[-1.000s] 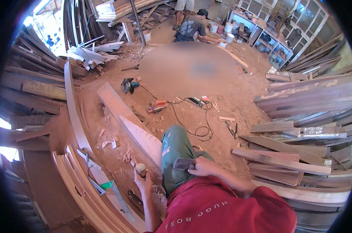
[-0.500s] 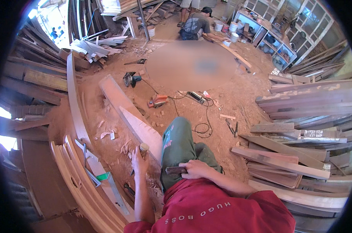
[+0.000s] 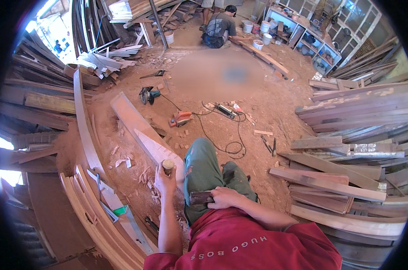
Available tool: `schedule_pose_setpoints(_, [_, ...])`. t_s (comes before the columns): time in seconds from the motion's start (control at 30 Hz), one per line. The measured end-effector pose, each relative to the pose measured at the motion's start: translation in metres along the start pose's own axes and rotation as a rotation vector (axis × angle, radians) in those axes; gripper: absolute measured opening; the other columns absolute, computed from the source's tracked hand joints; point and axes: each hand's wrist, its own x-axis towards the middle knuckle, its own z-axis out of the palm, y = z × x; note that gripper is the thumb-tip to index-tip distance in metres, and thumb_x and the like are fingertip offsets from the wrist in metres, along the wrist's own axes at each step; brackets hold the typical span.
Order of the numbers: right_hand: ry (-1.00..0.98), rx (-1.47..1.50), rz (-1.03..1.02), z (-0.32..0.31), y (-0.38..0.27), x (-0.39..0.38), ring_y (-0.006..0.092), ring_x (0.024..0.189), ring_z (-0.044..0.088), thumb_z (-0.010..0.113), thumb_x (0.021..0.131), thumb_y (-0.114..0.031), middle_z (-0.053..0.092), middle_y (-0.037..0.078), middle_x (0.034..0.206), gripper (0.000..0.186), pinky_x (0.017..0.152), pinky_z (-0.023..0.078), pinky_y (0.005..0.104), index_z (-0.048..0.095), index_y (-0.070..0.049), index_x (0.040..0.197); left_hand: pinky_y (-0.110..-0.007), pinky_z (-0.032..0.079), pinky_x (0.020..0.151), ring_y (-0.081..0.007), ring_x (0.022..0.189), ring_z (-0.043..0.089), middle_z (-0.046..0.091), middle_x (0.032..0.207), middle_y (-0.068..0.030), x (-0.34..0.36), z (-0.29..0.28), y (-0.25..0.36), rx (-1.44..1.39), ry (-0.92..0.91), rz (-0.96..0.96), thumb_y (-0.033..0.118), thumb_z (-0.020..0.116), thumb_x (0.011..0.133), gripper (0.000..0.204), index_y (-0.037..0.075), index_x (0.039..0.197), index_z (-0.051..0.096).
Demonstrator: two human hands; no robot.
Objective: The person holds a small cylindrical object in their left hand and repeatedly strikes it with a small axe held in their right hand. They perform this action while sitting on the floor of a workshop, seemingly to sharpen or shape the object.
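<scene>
My left hand is closed round a tool with a pale, round wooden top, held upright beside my left knee over a pale board; its lower part is hidden. On my green-trousered lap, my right hand grips a dark, flat rectangular block. A metal square with a green part rests on long wooden strips at my left.
A red-orange power tool, a teal-and-black power tool and looping cables lie ahead amid shavings. Timber stacks line both sides. A co-worker crouches at the back beside buckets, with another person behind. A blurred patch covers the middle.
My left hand has risen forward with the round-topped tool, toward the board and knee. My right hand and the dark block have shifted slightly left and down along my thigh.
</scene>
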Motion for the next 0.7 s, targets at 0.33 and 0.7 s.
schedule_pose_setpoints(0.33, [0.005, 0.222, -0.064, 0.001, 0.023, 0.022, 0.0362, 0.085, 0.068, 0.071, 0.073, -0.045, 0.068, 0.029, 0.088, 0.06, 0.079, 0.054, 0.0428, 0.064, 0.006, 0.105, -0.039, 0.047, 0.092, -0.029, 0.105, 0.059, 0.06, 0.113, -0.0202, -0.008, -0.011, -0.083, -0.246, 0.347, -0.035, 0.013, 0.069, 0.086, 0.066, -0.009, 0.138, 0.035])
schedule_pose_setpoints(0.7, [-0.084, 0.501, 0.125, -0.006, 0.029, 0.028, 0.0156, 0.051, 0.061, 0.071, 0.076, -0.025, 0.065, 0.009, 0.065, 0.043, 0.051, 0.051, 0.0304, 0.064, 0.005, 0.106, -0.021, 0.036, 0.047, -0.0043, 0.052, 0.046, 0.052, 0.064, 0.0036, 0.022, -0.054, -0.038, -0.818, 0.478, -0.255, 0.001, 0.072, 0.083, 0.019, 0.006, 0.082, 0.054])
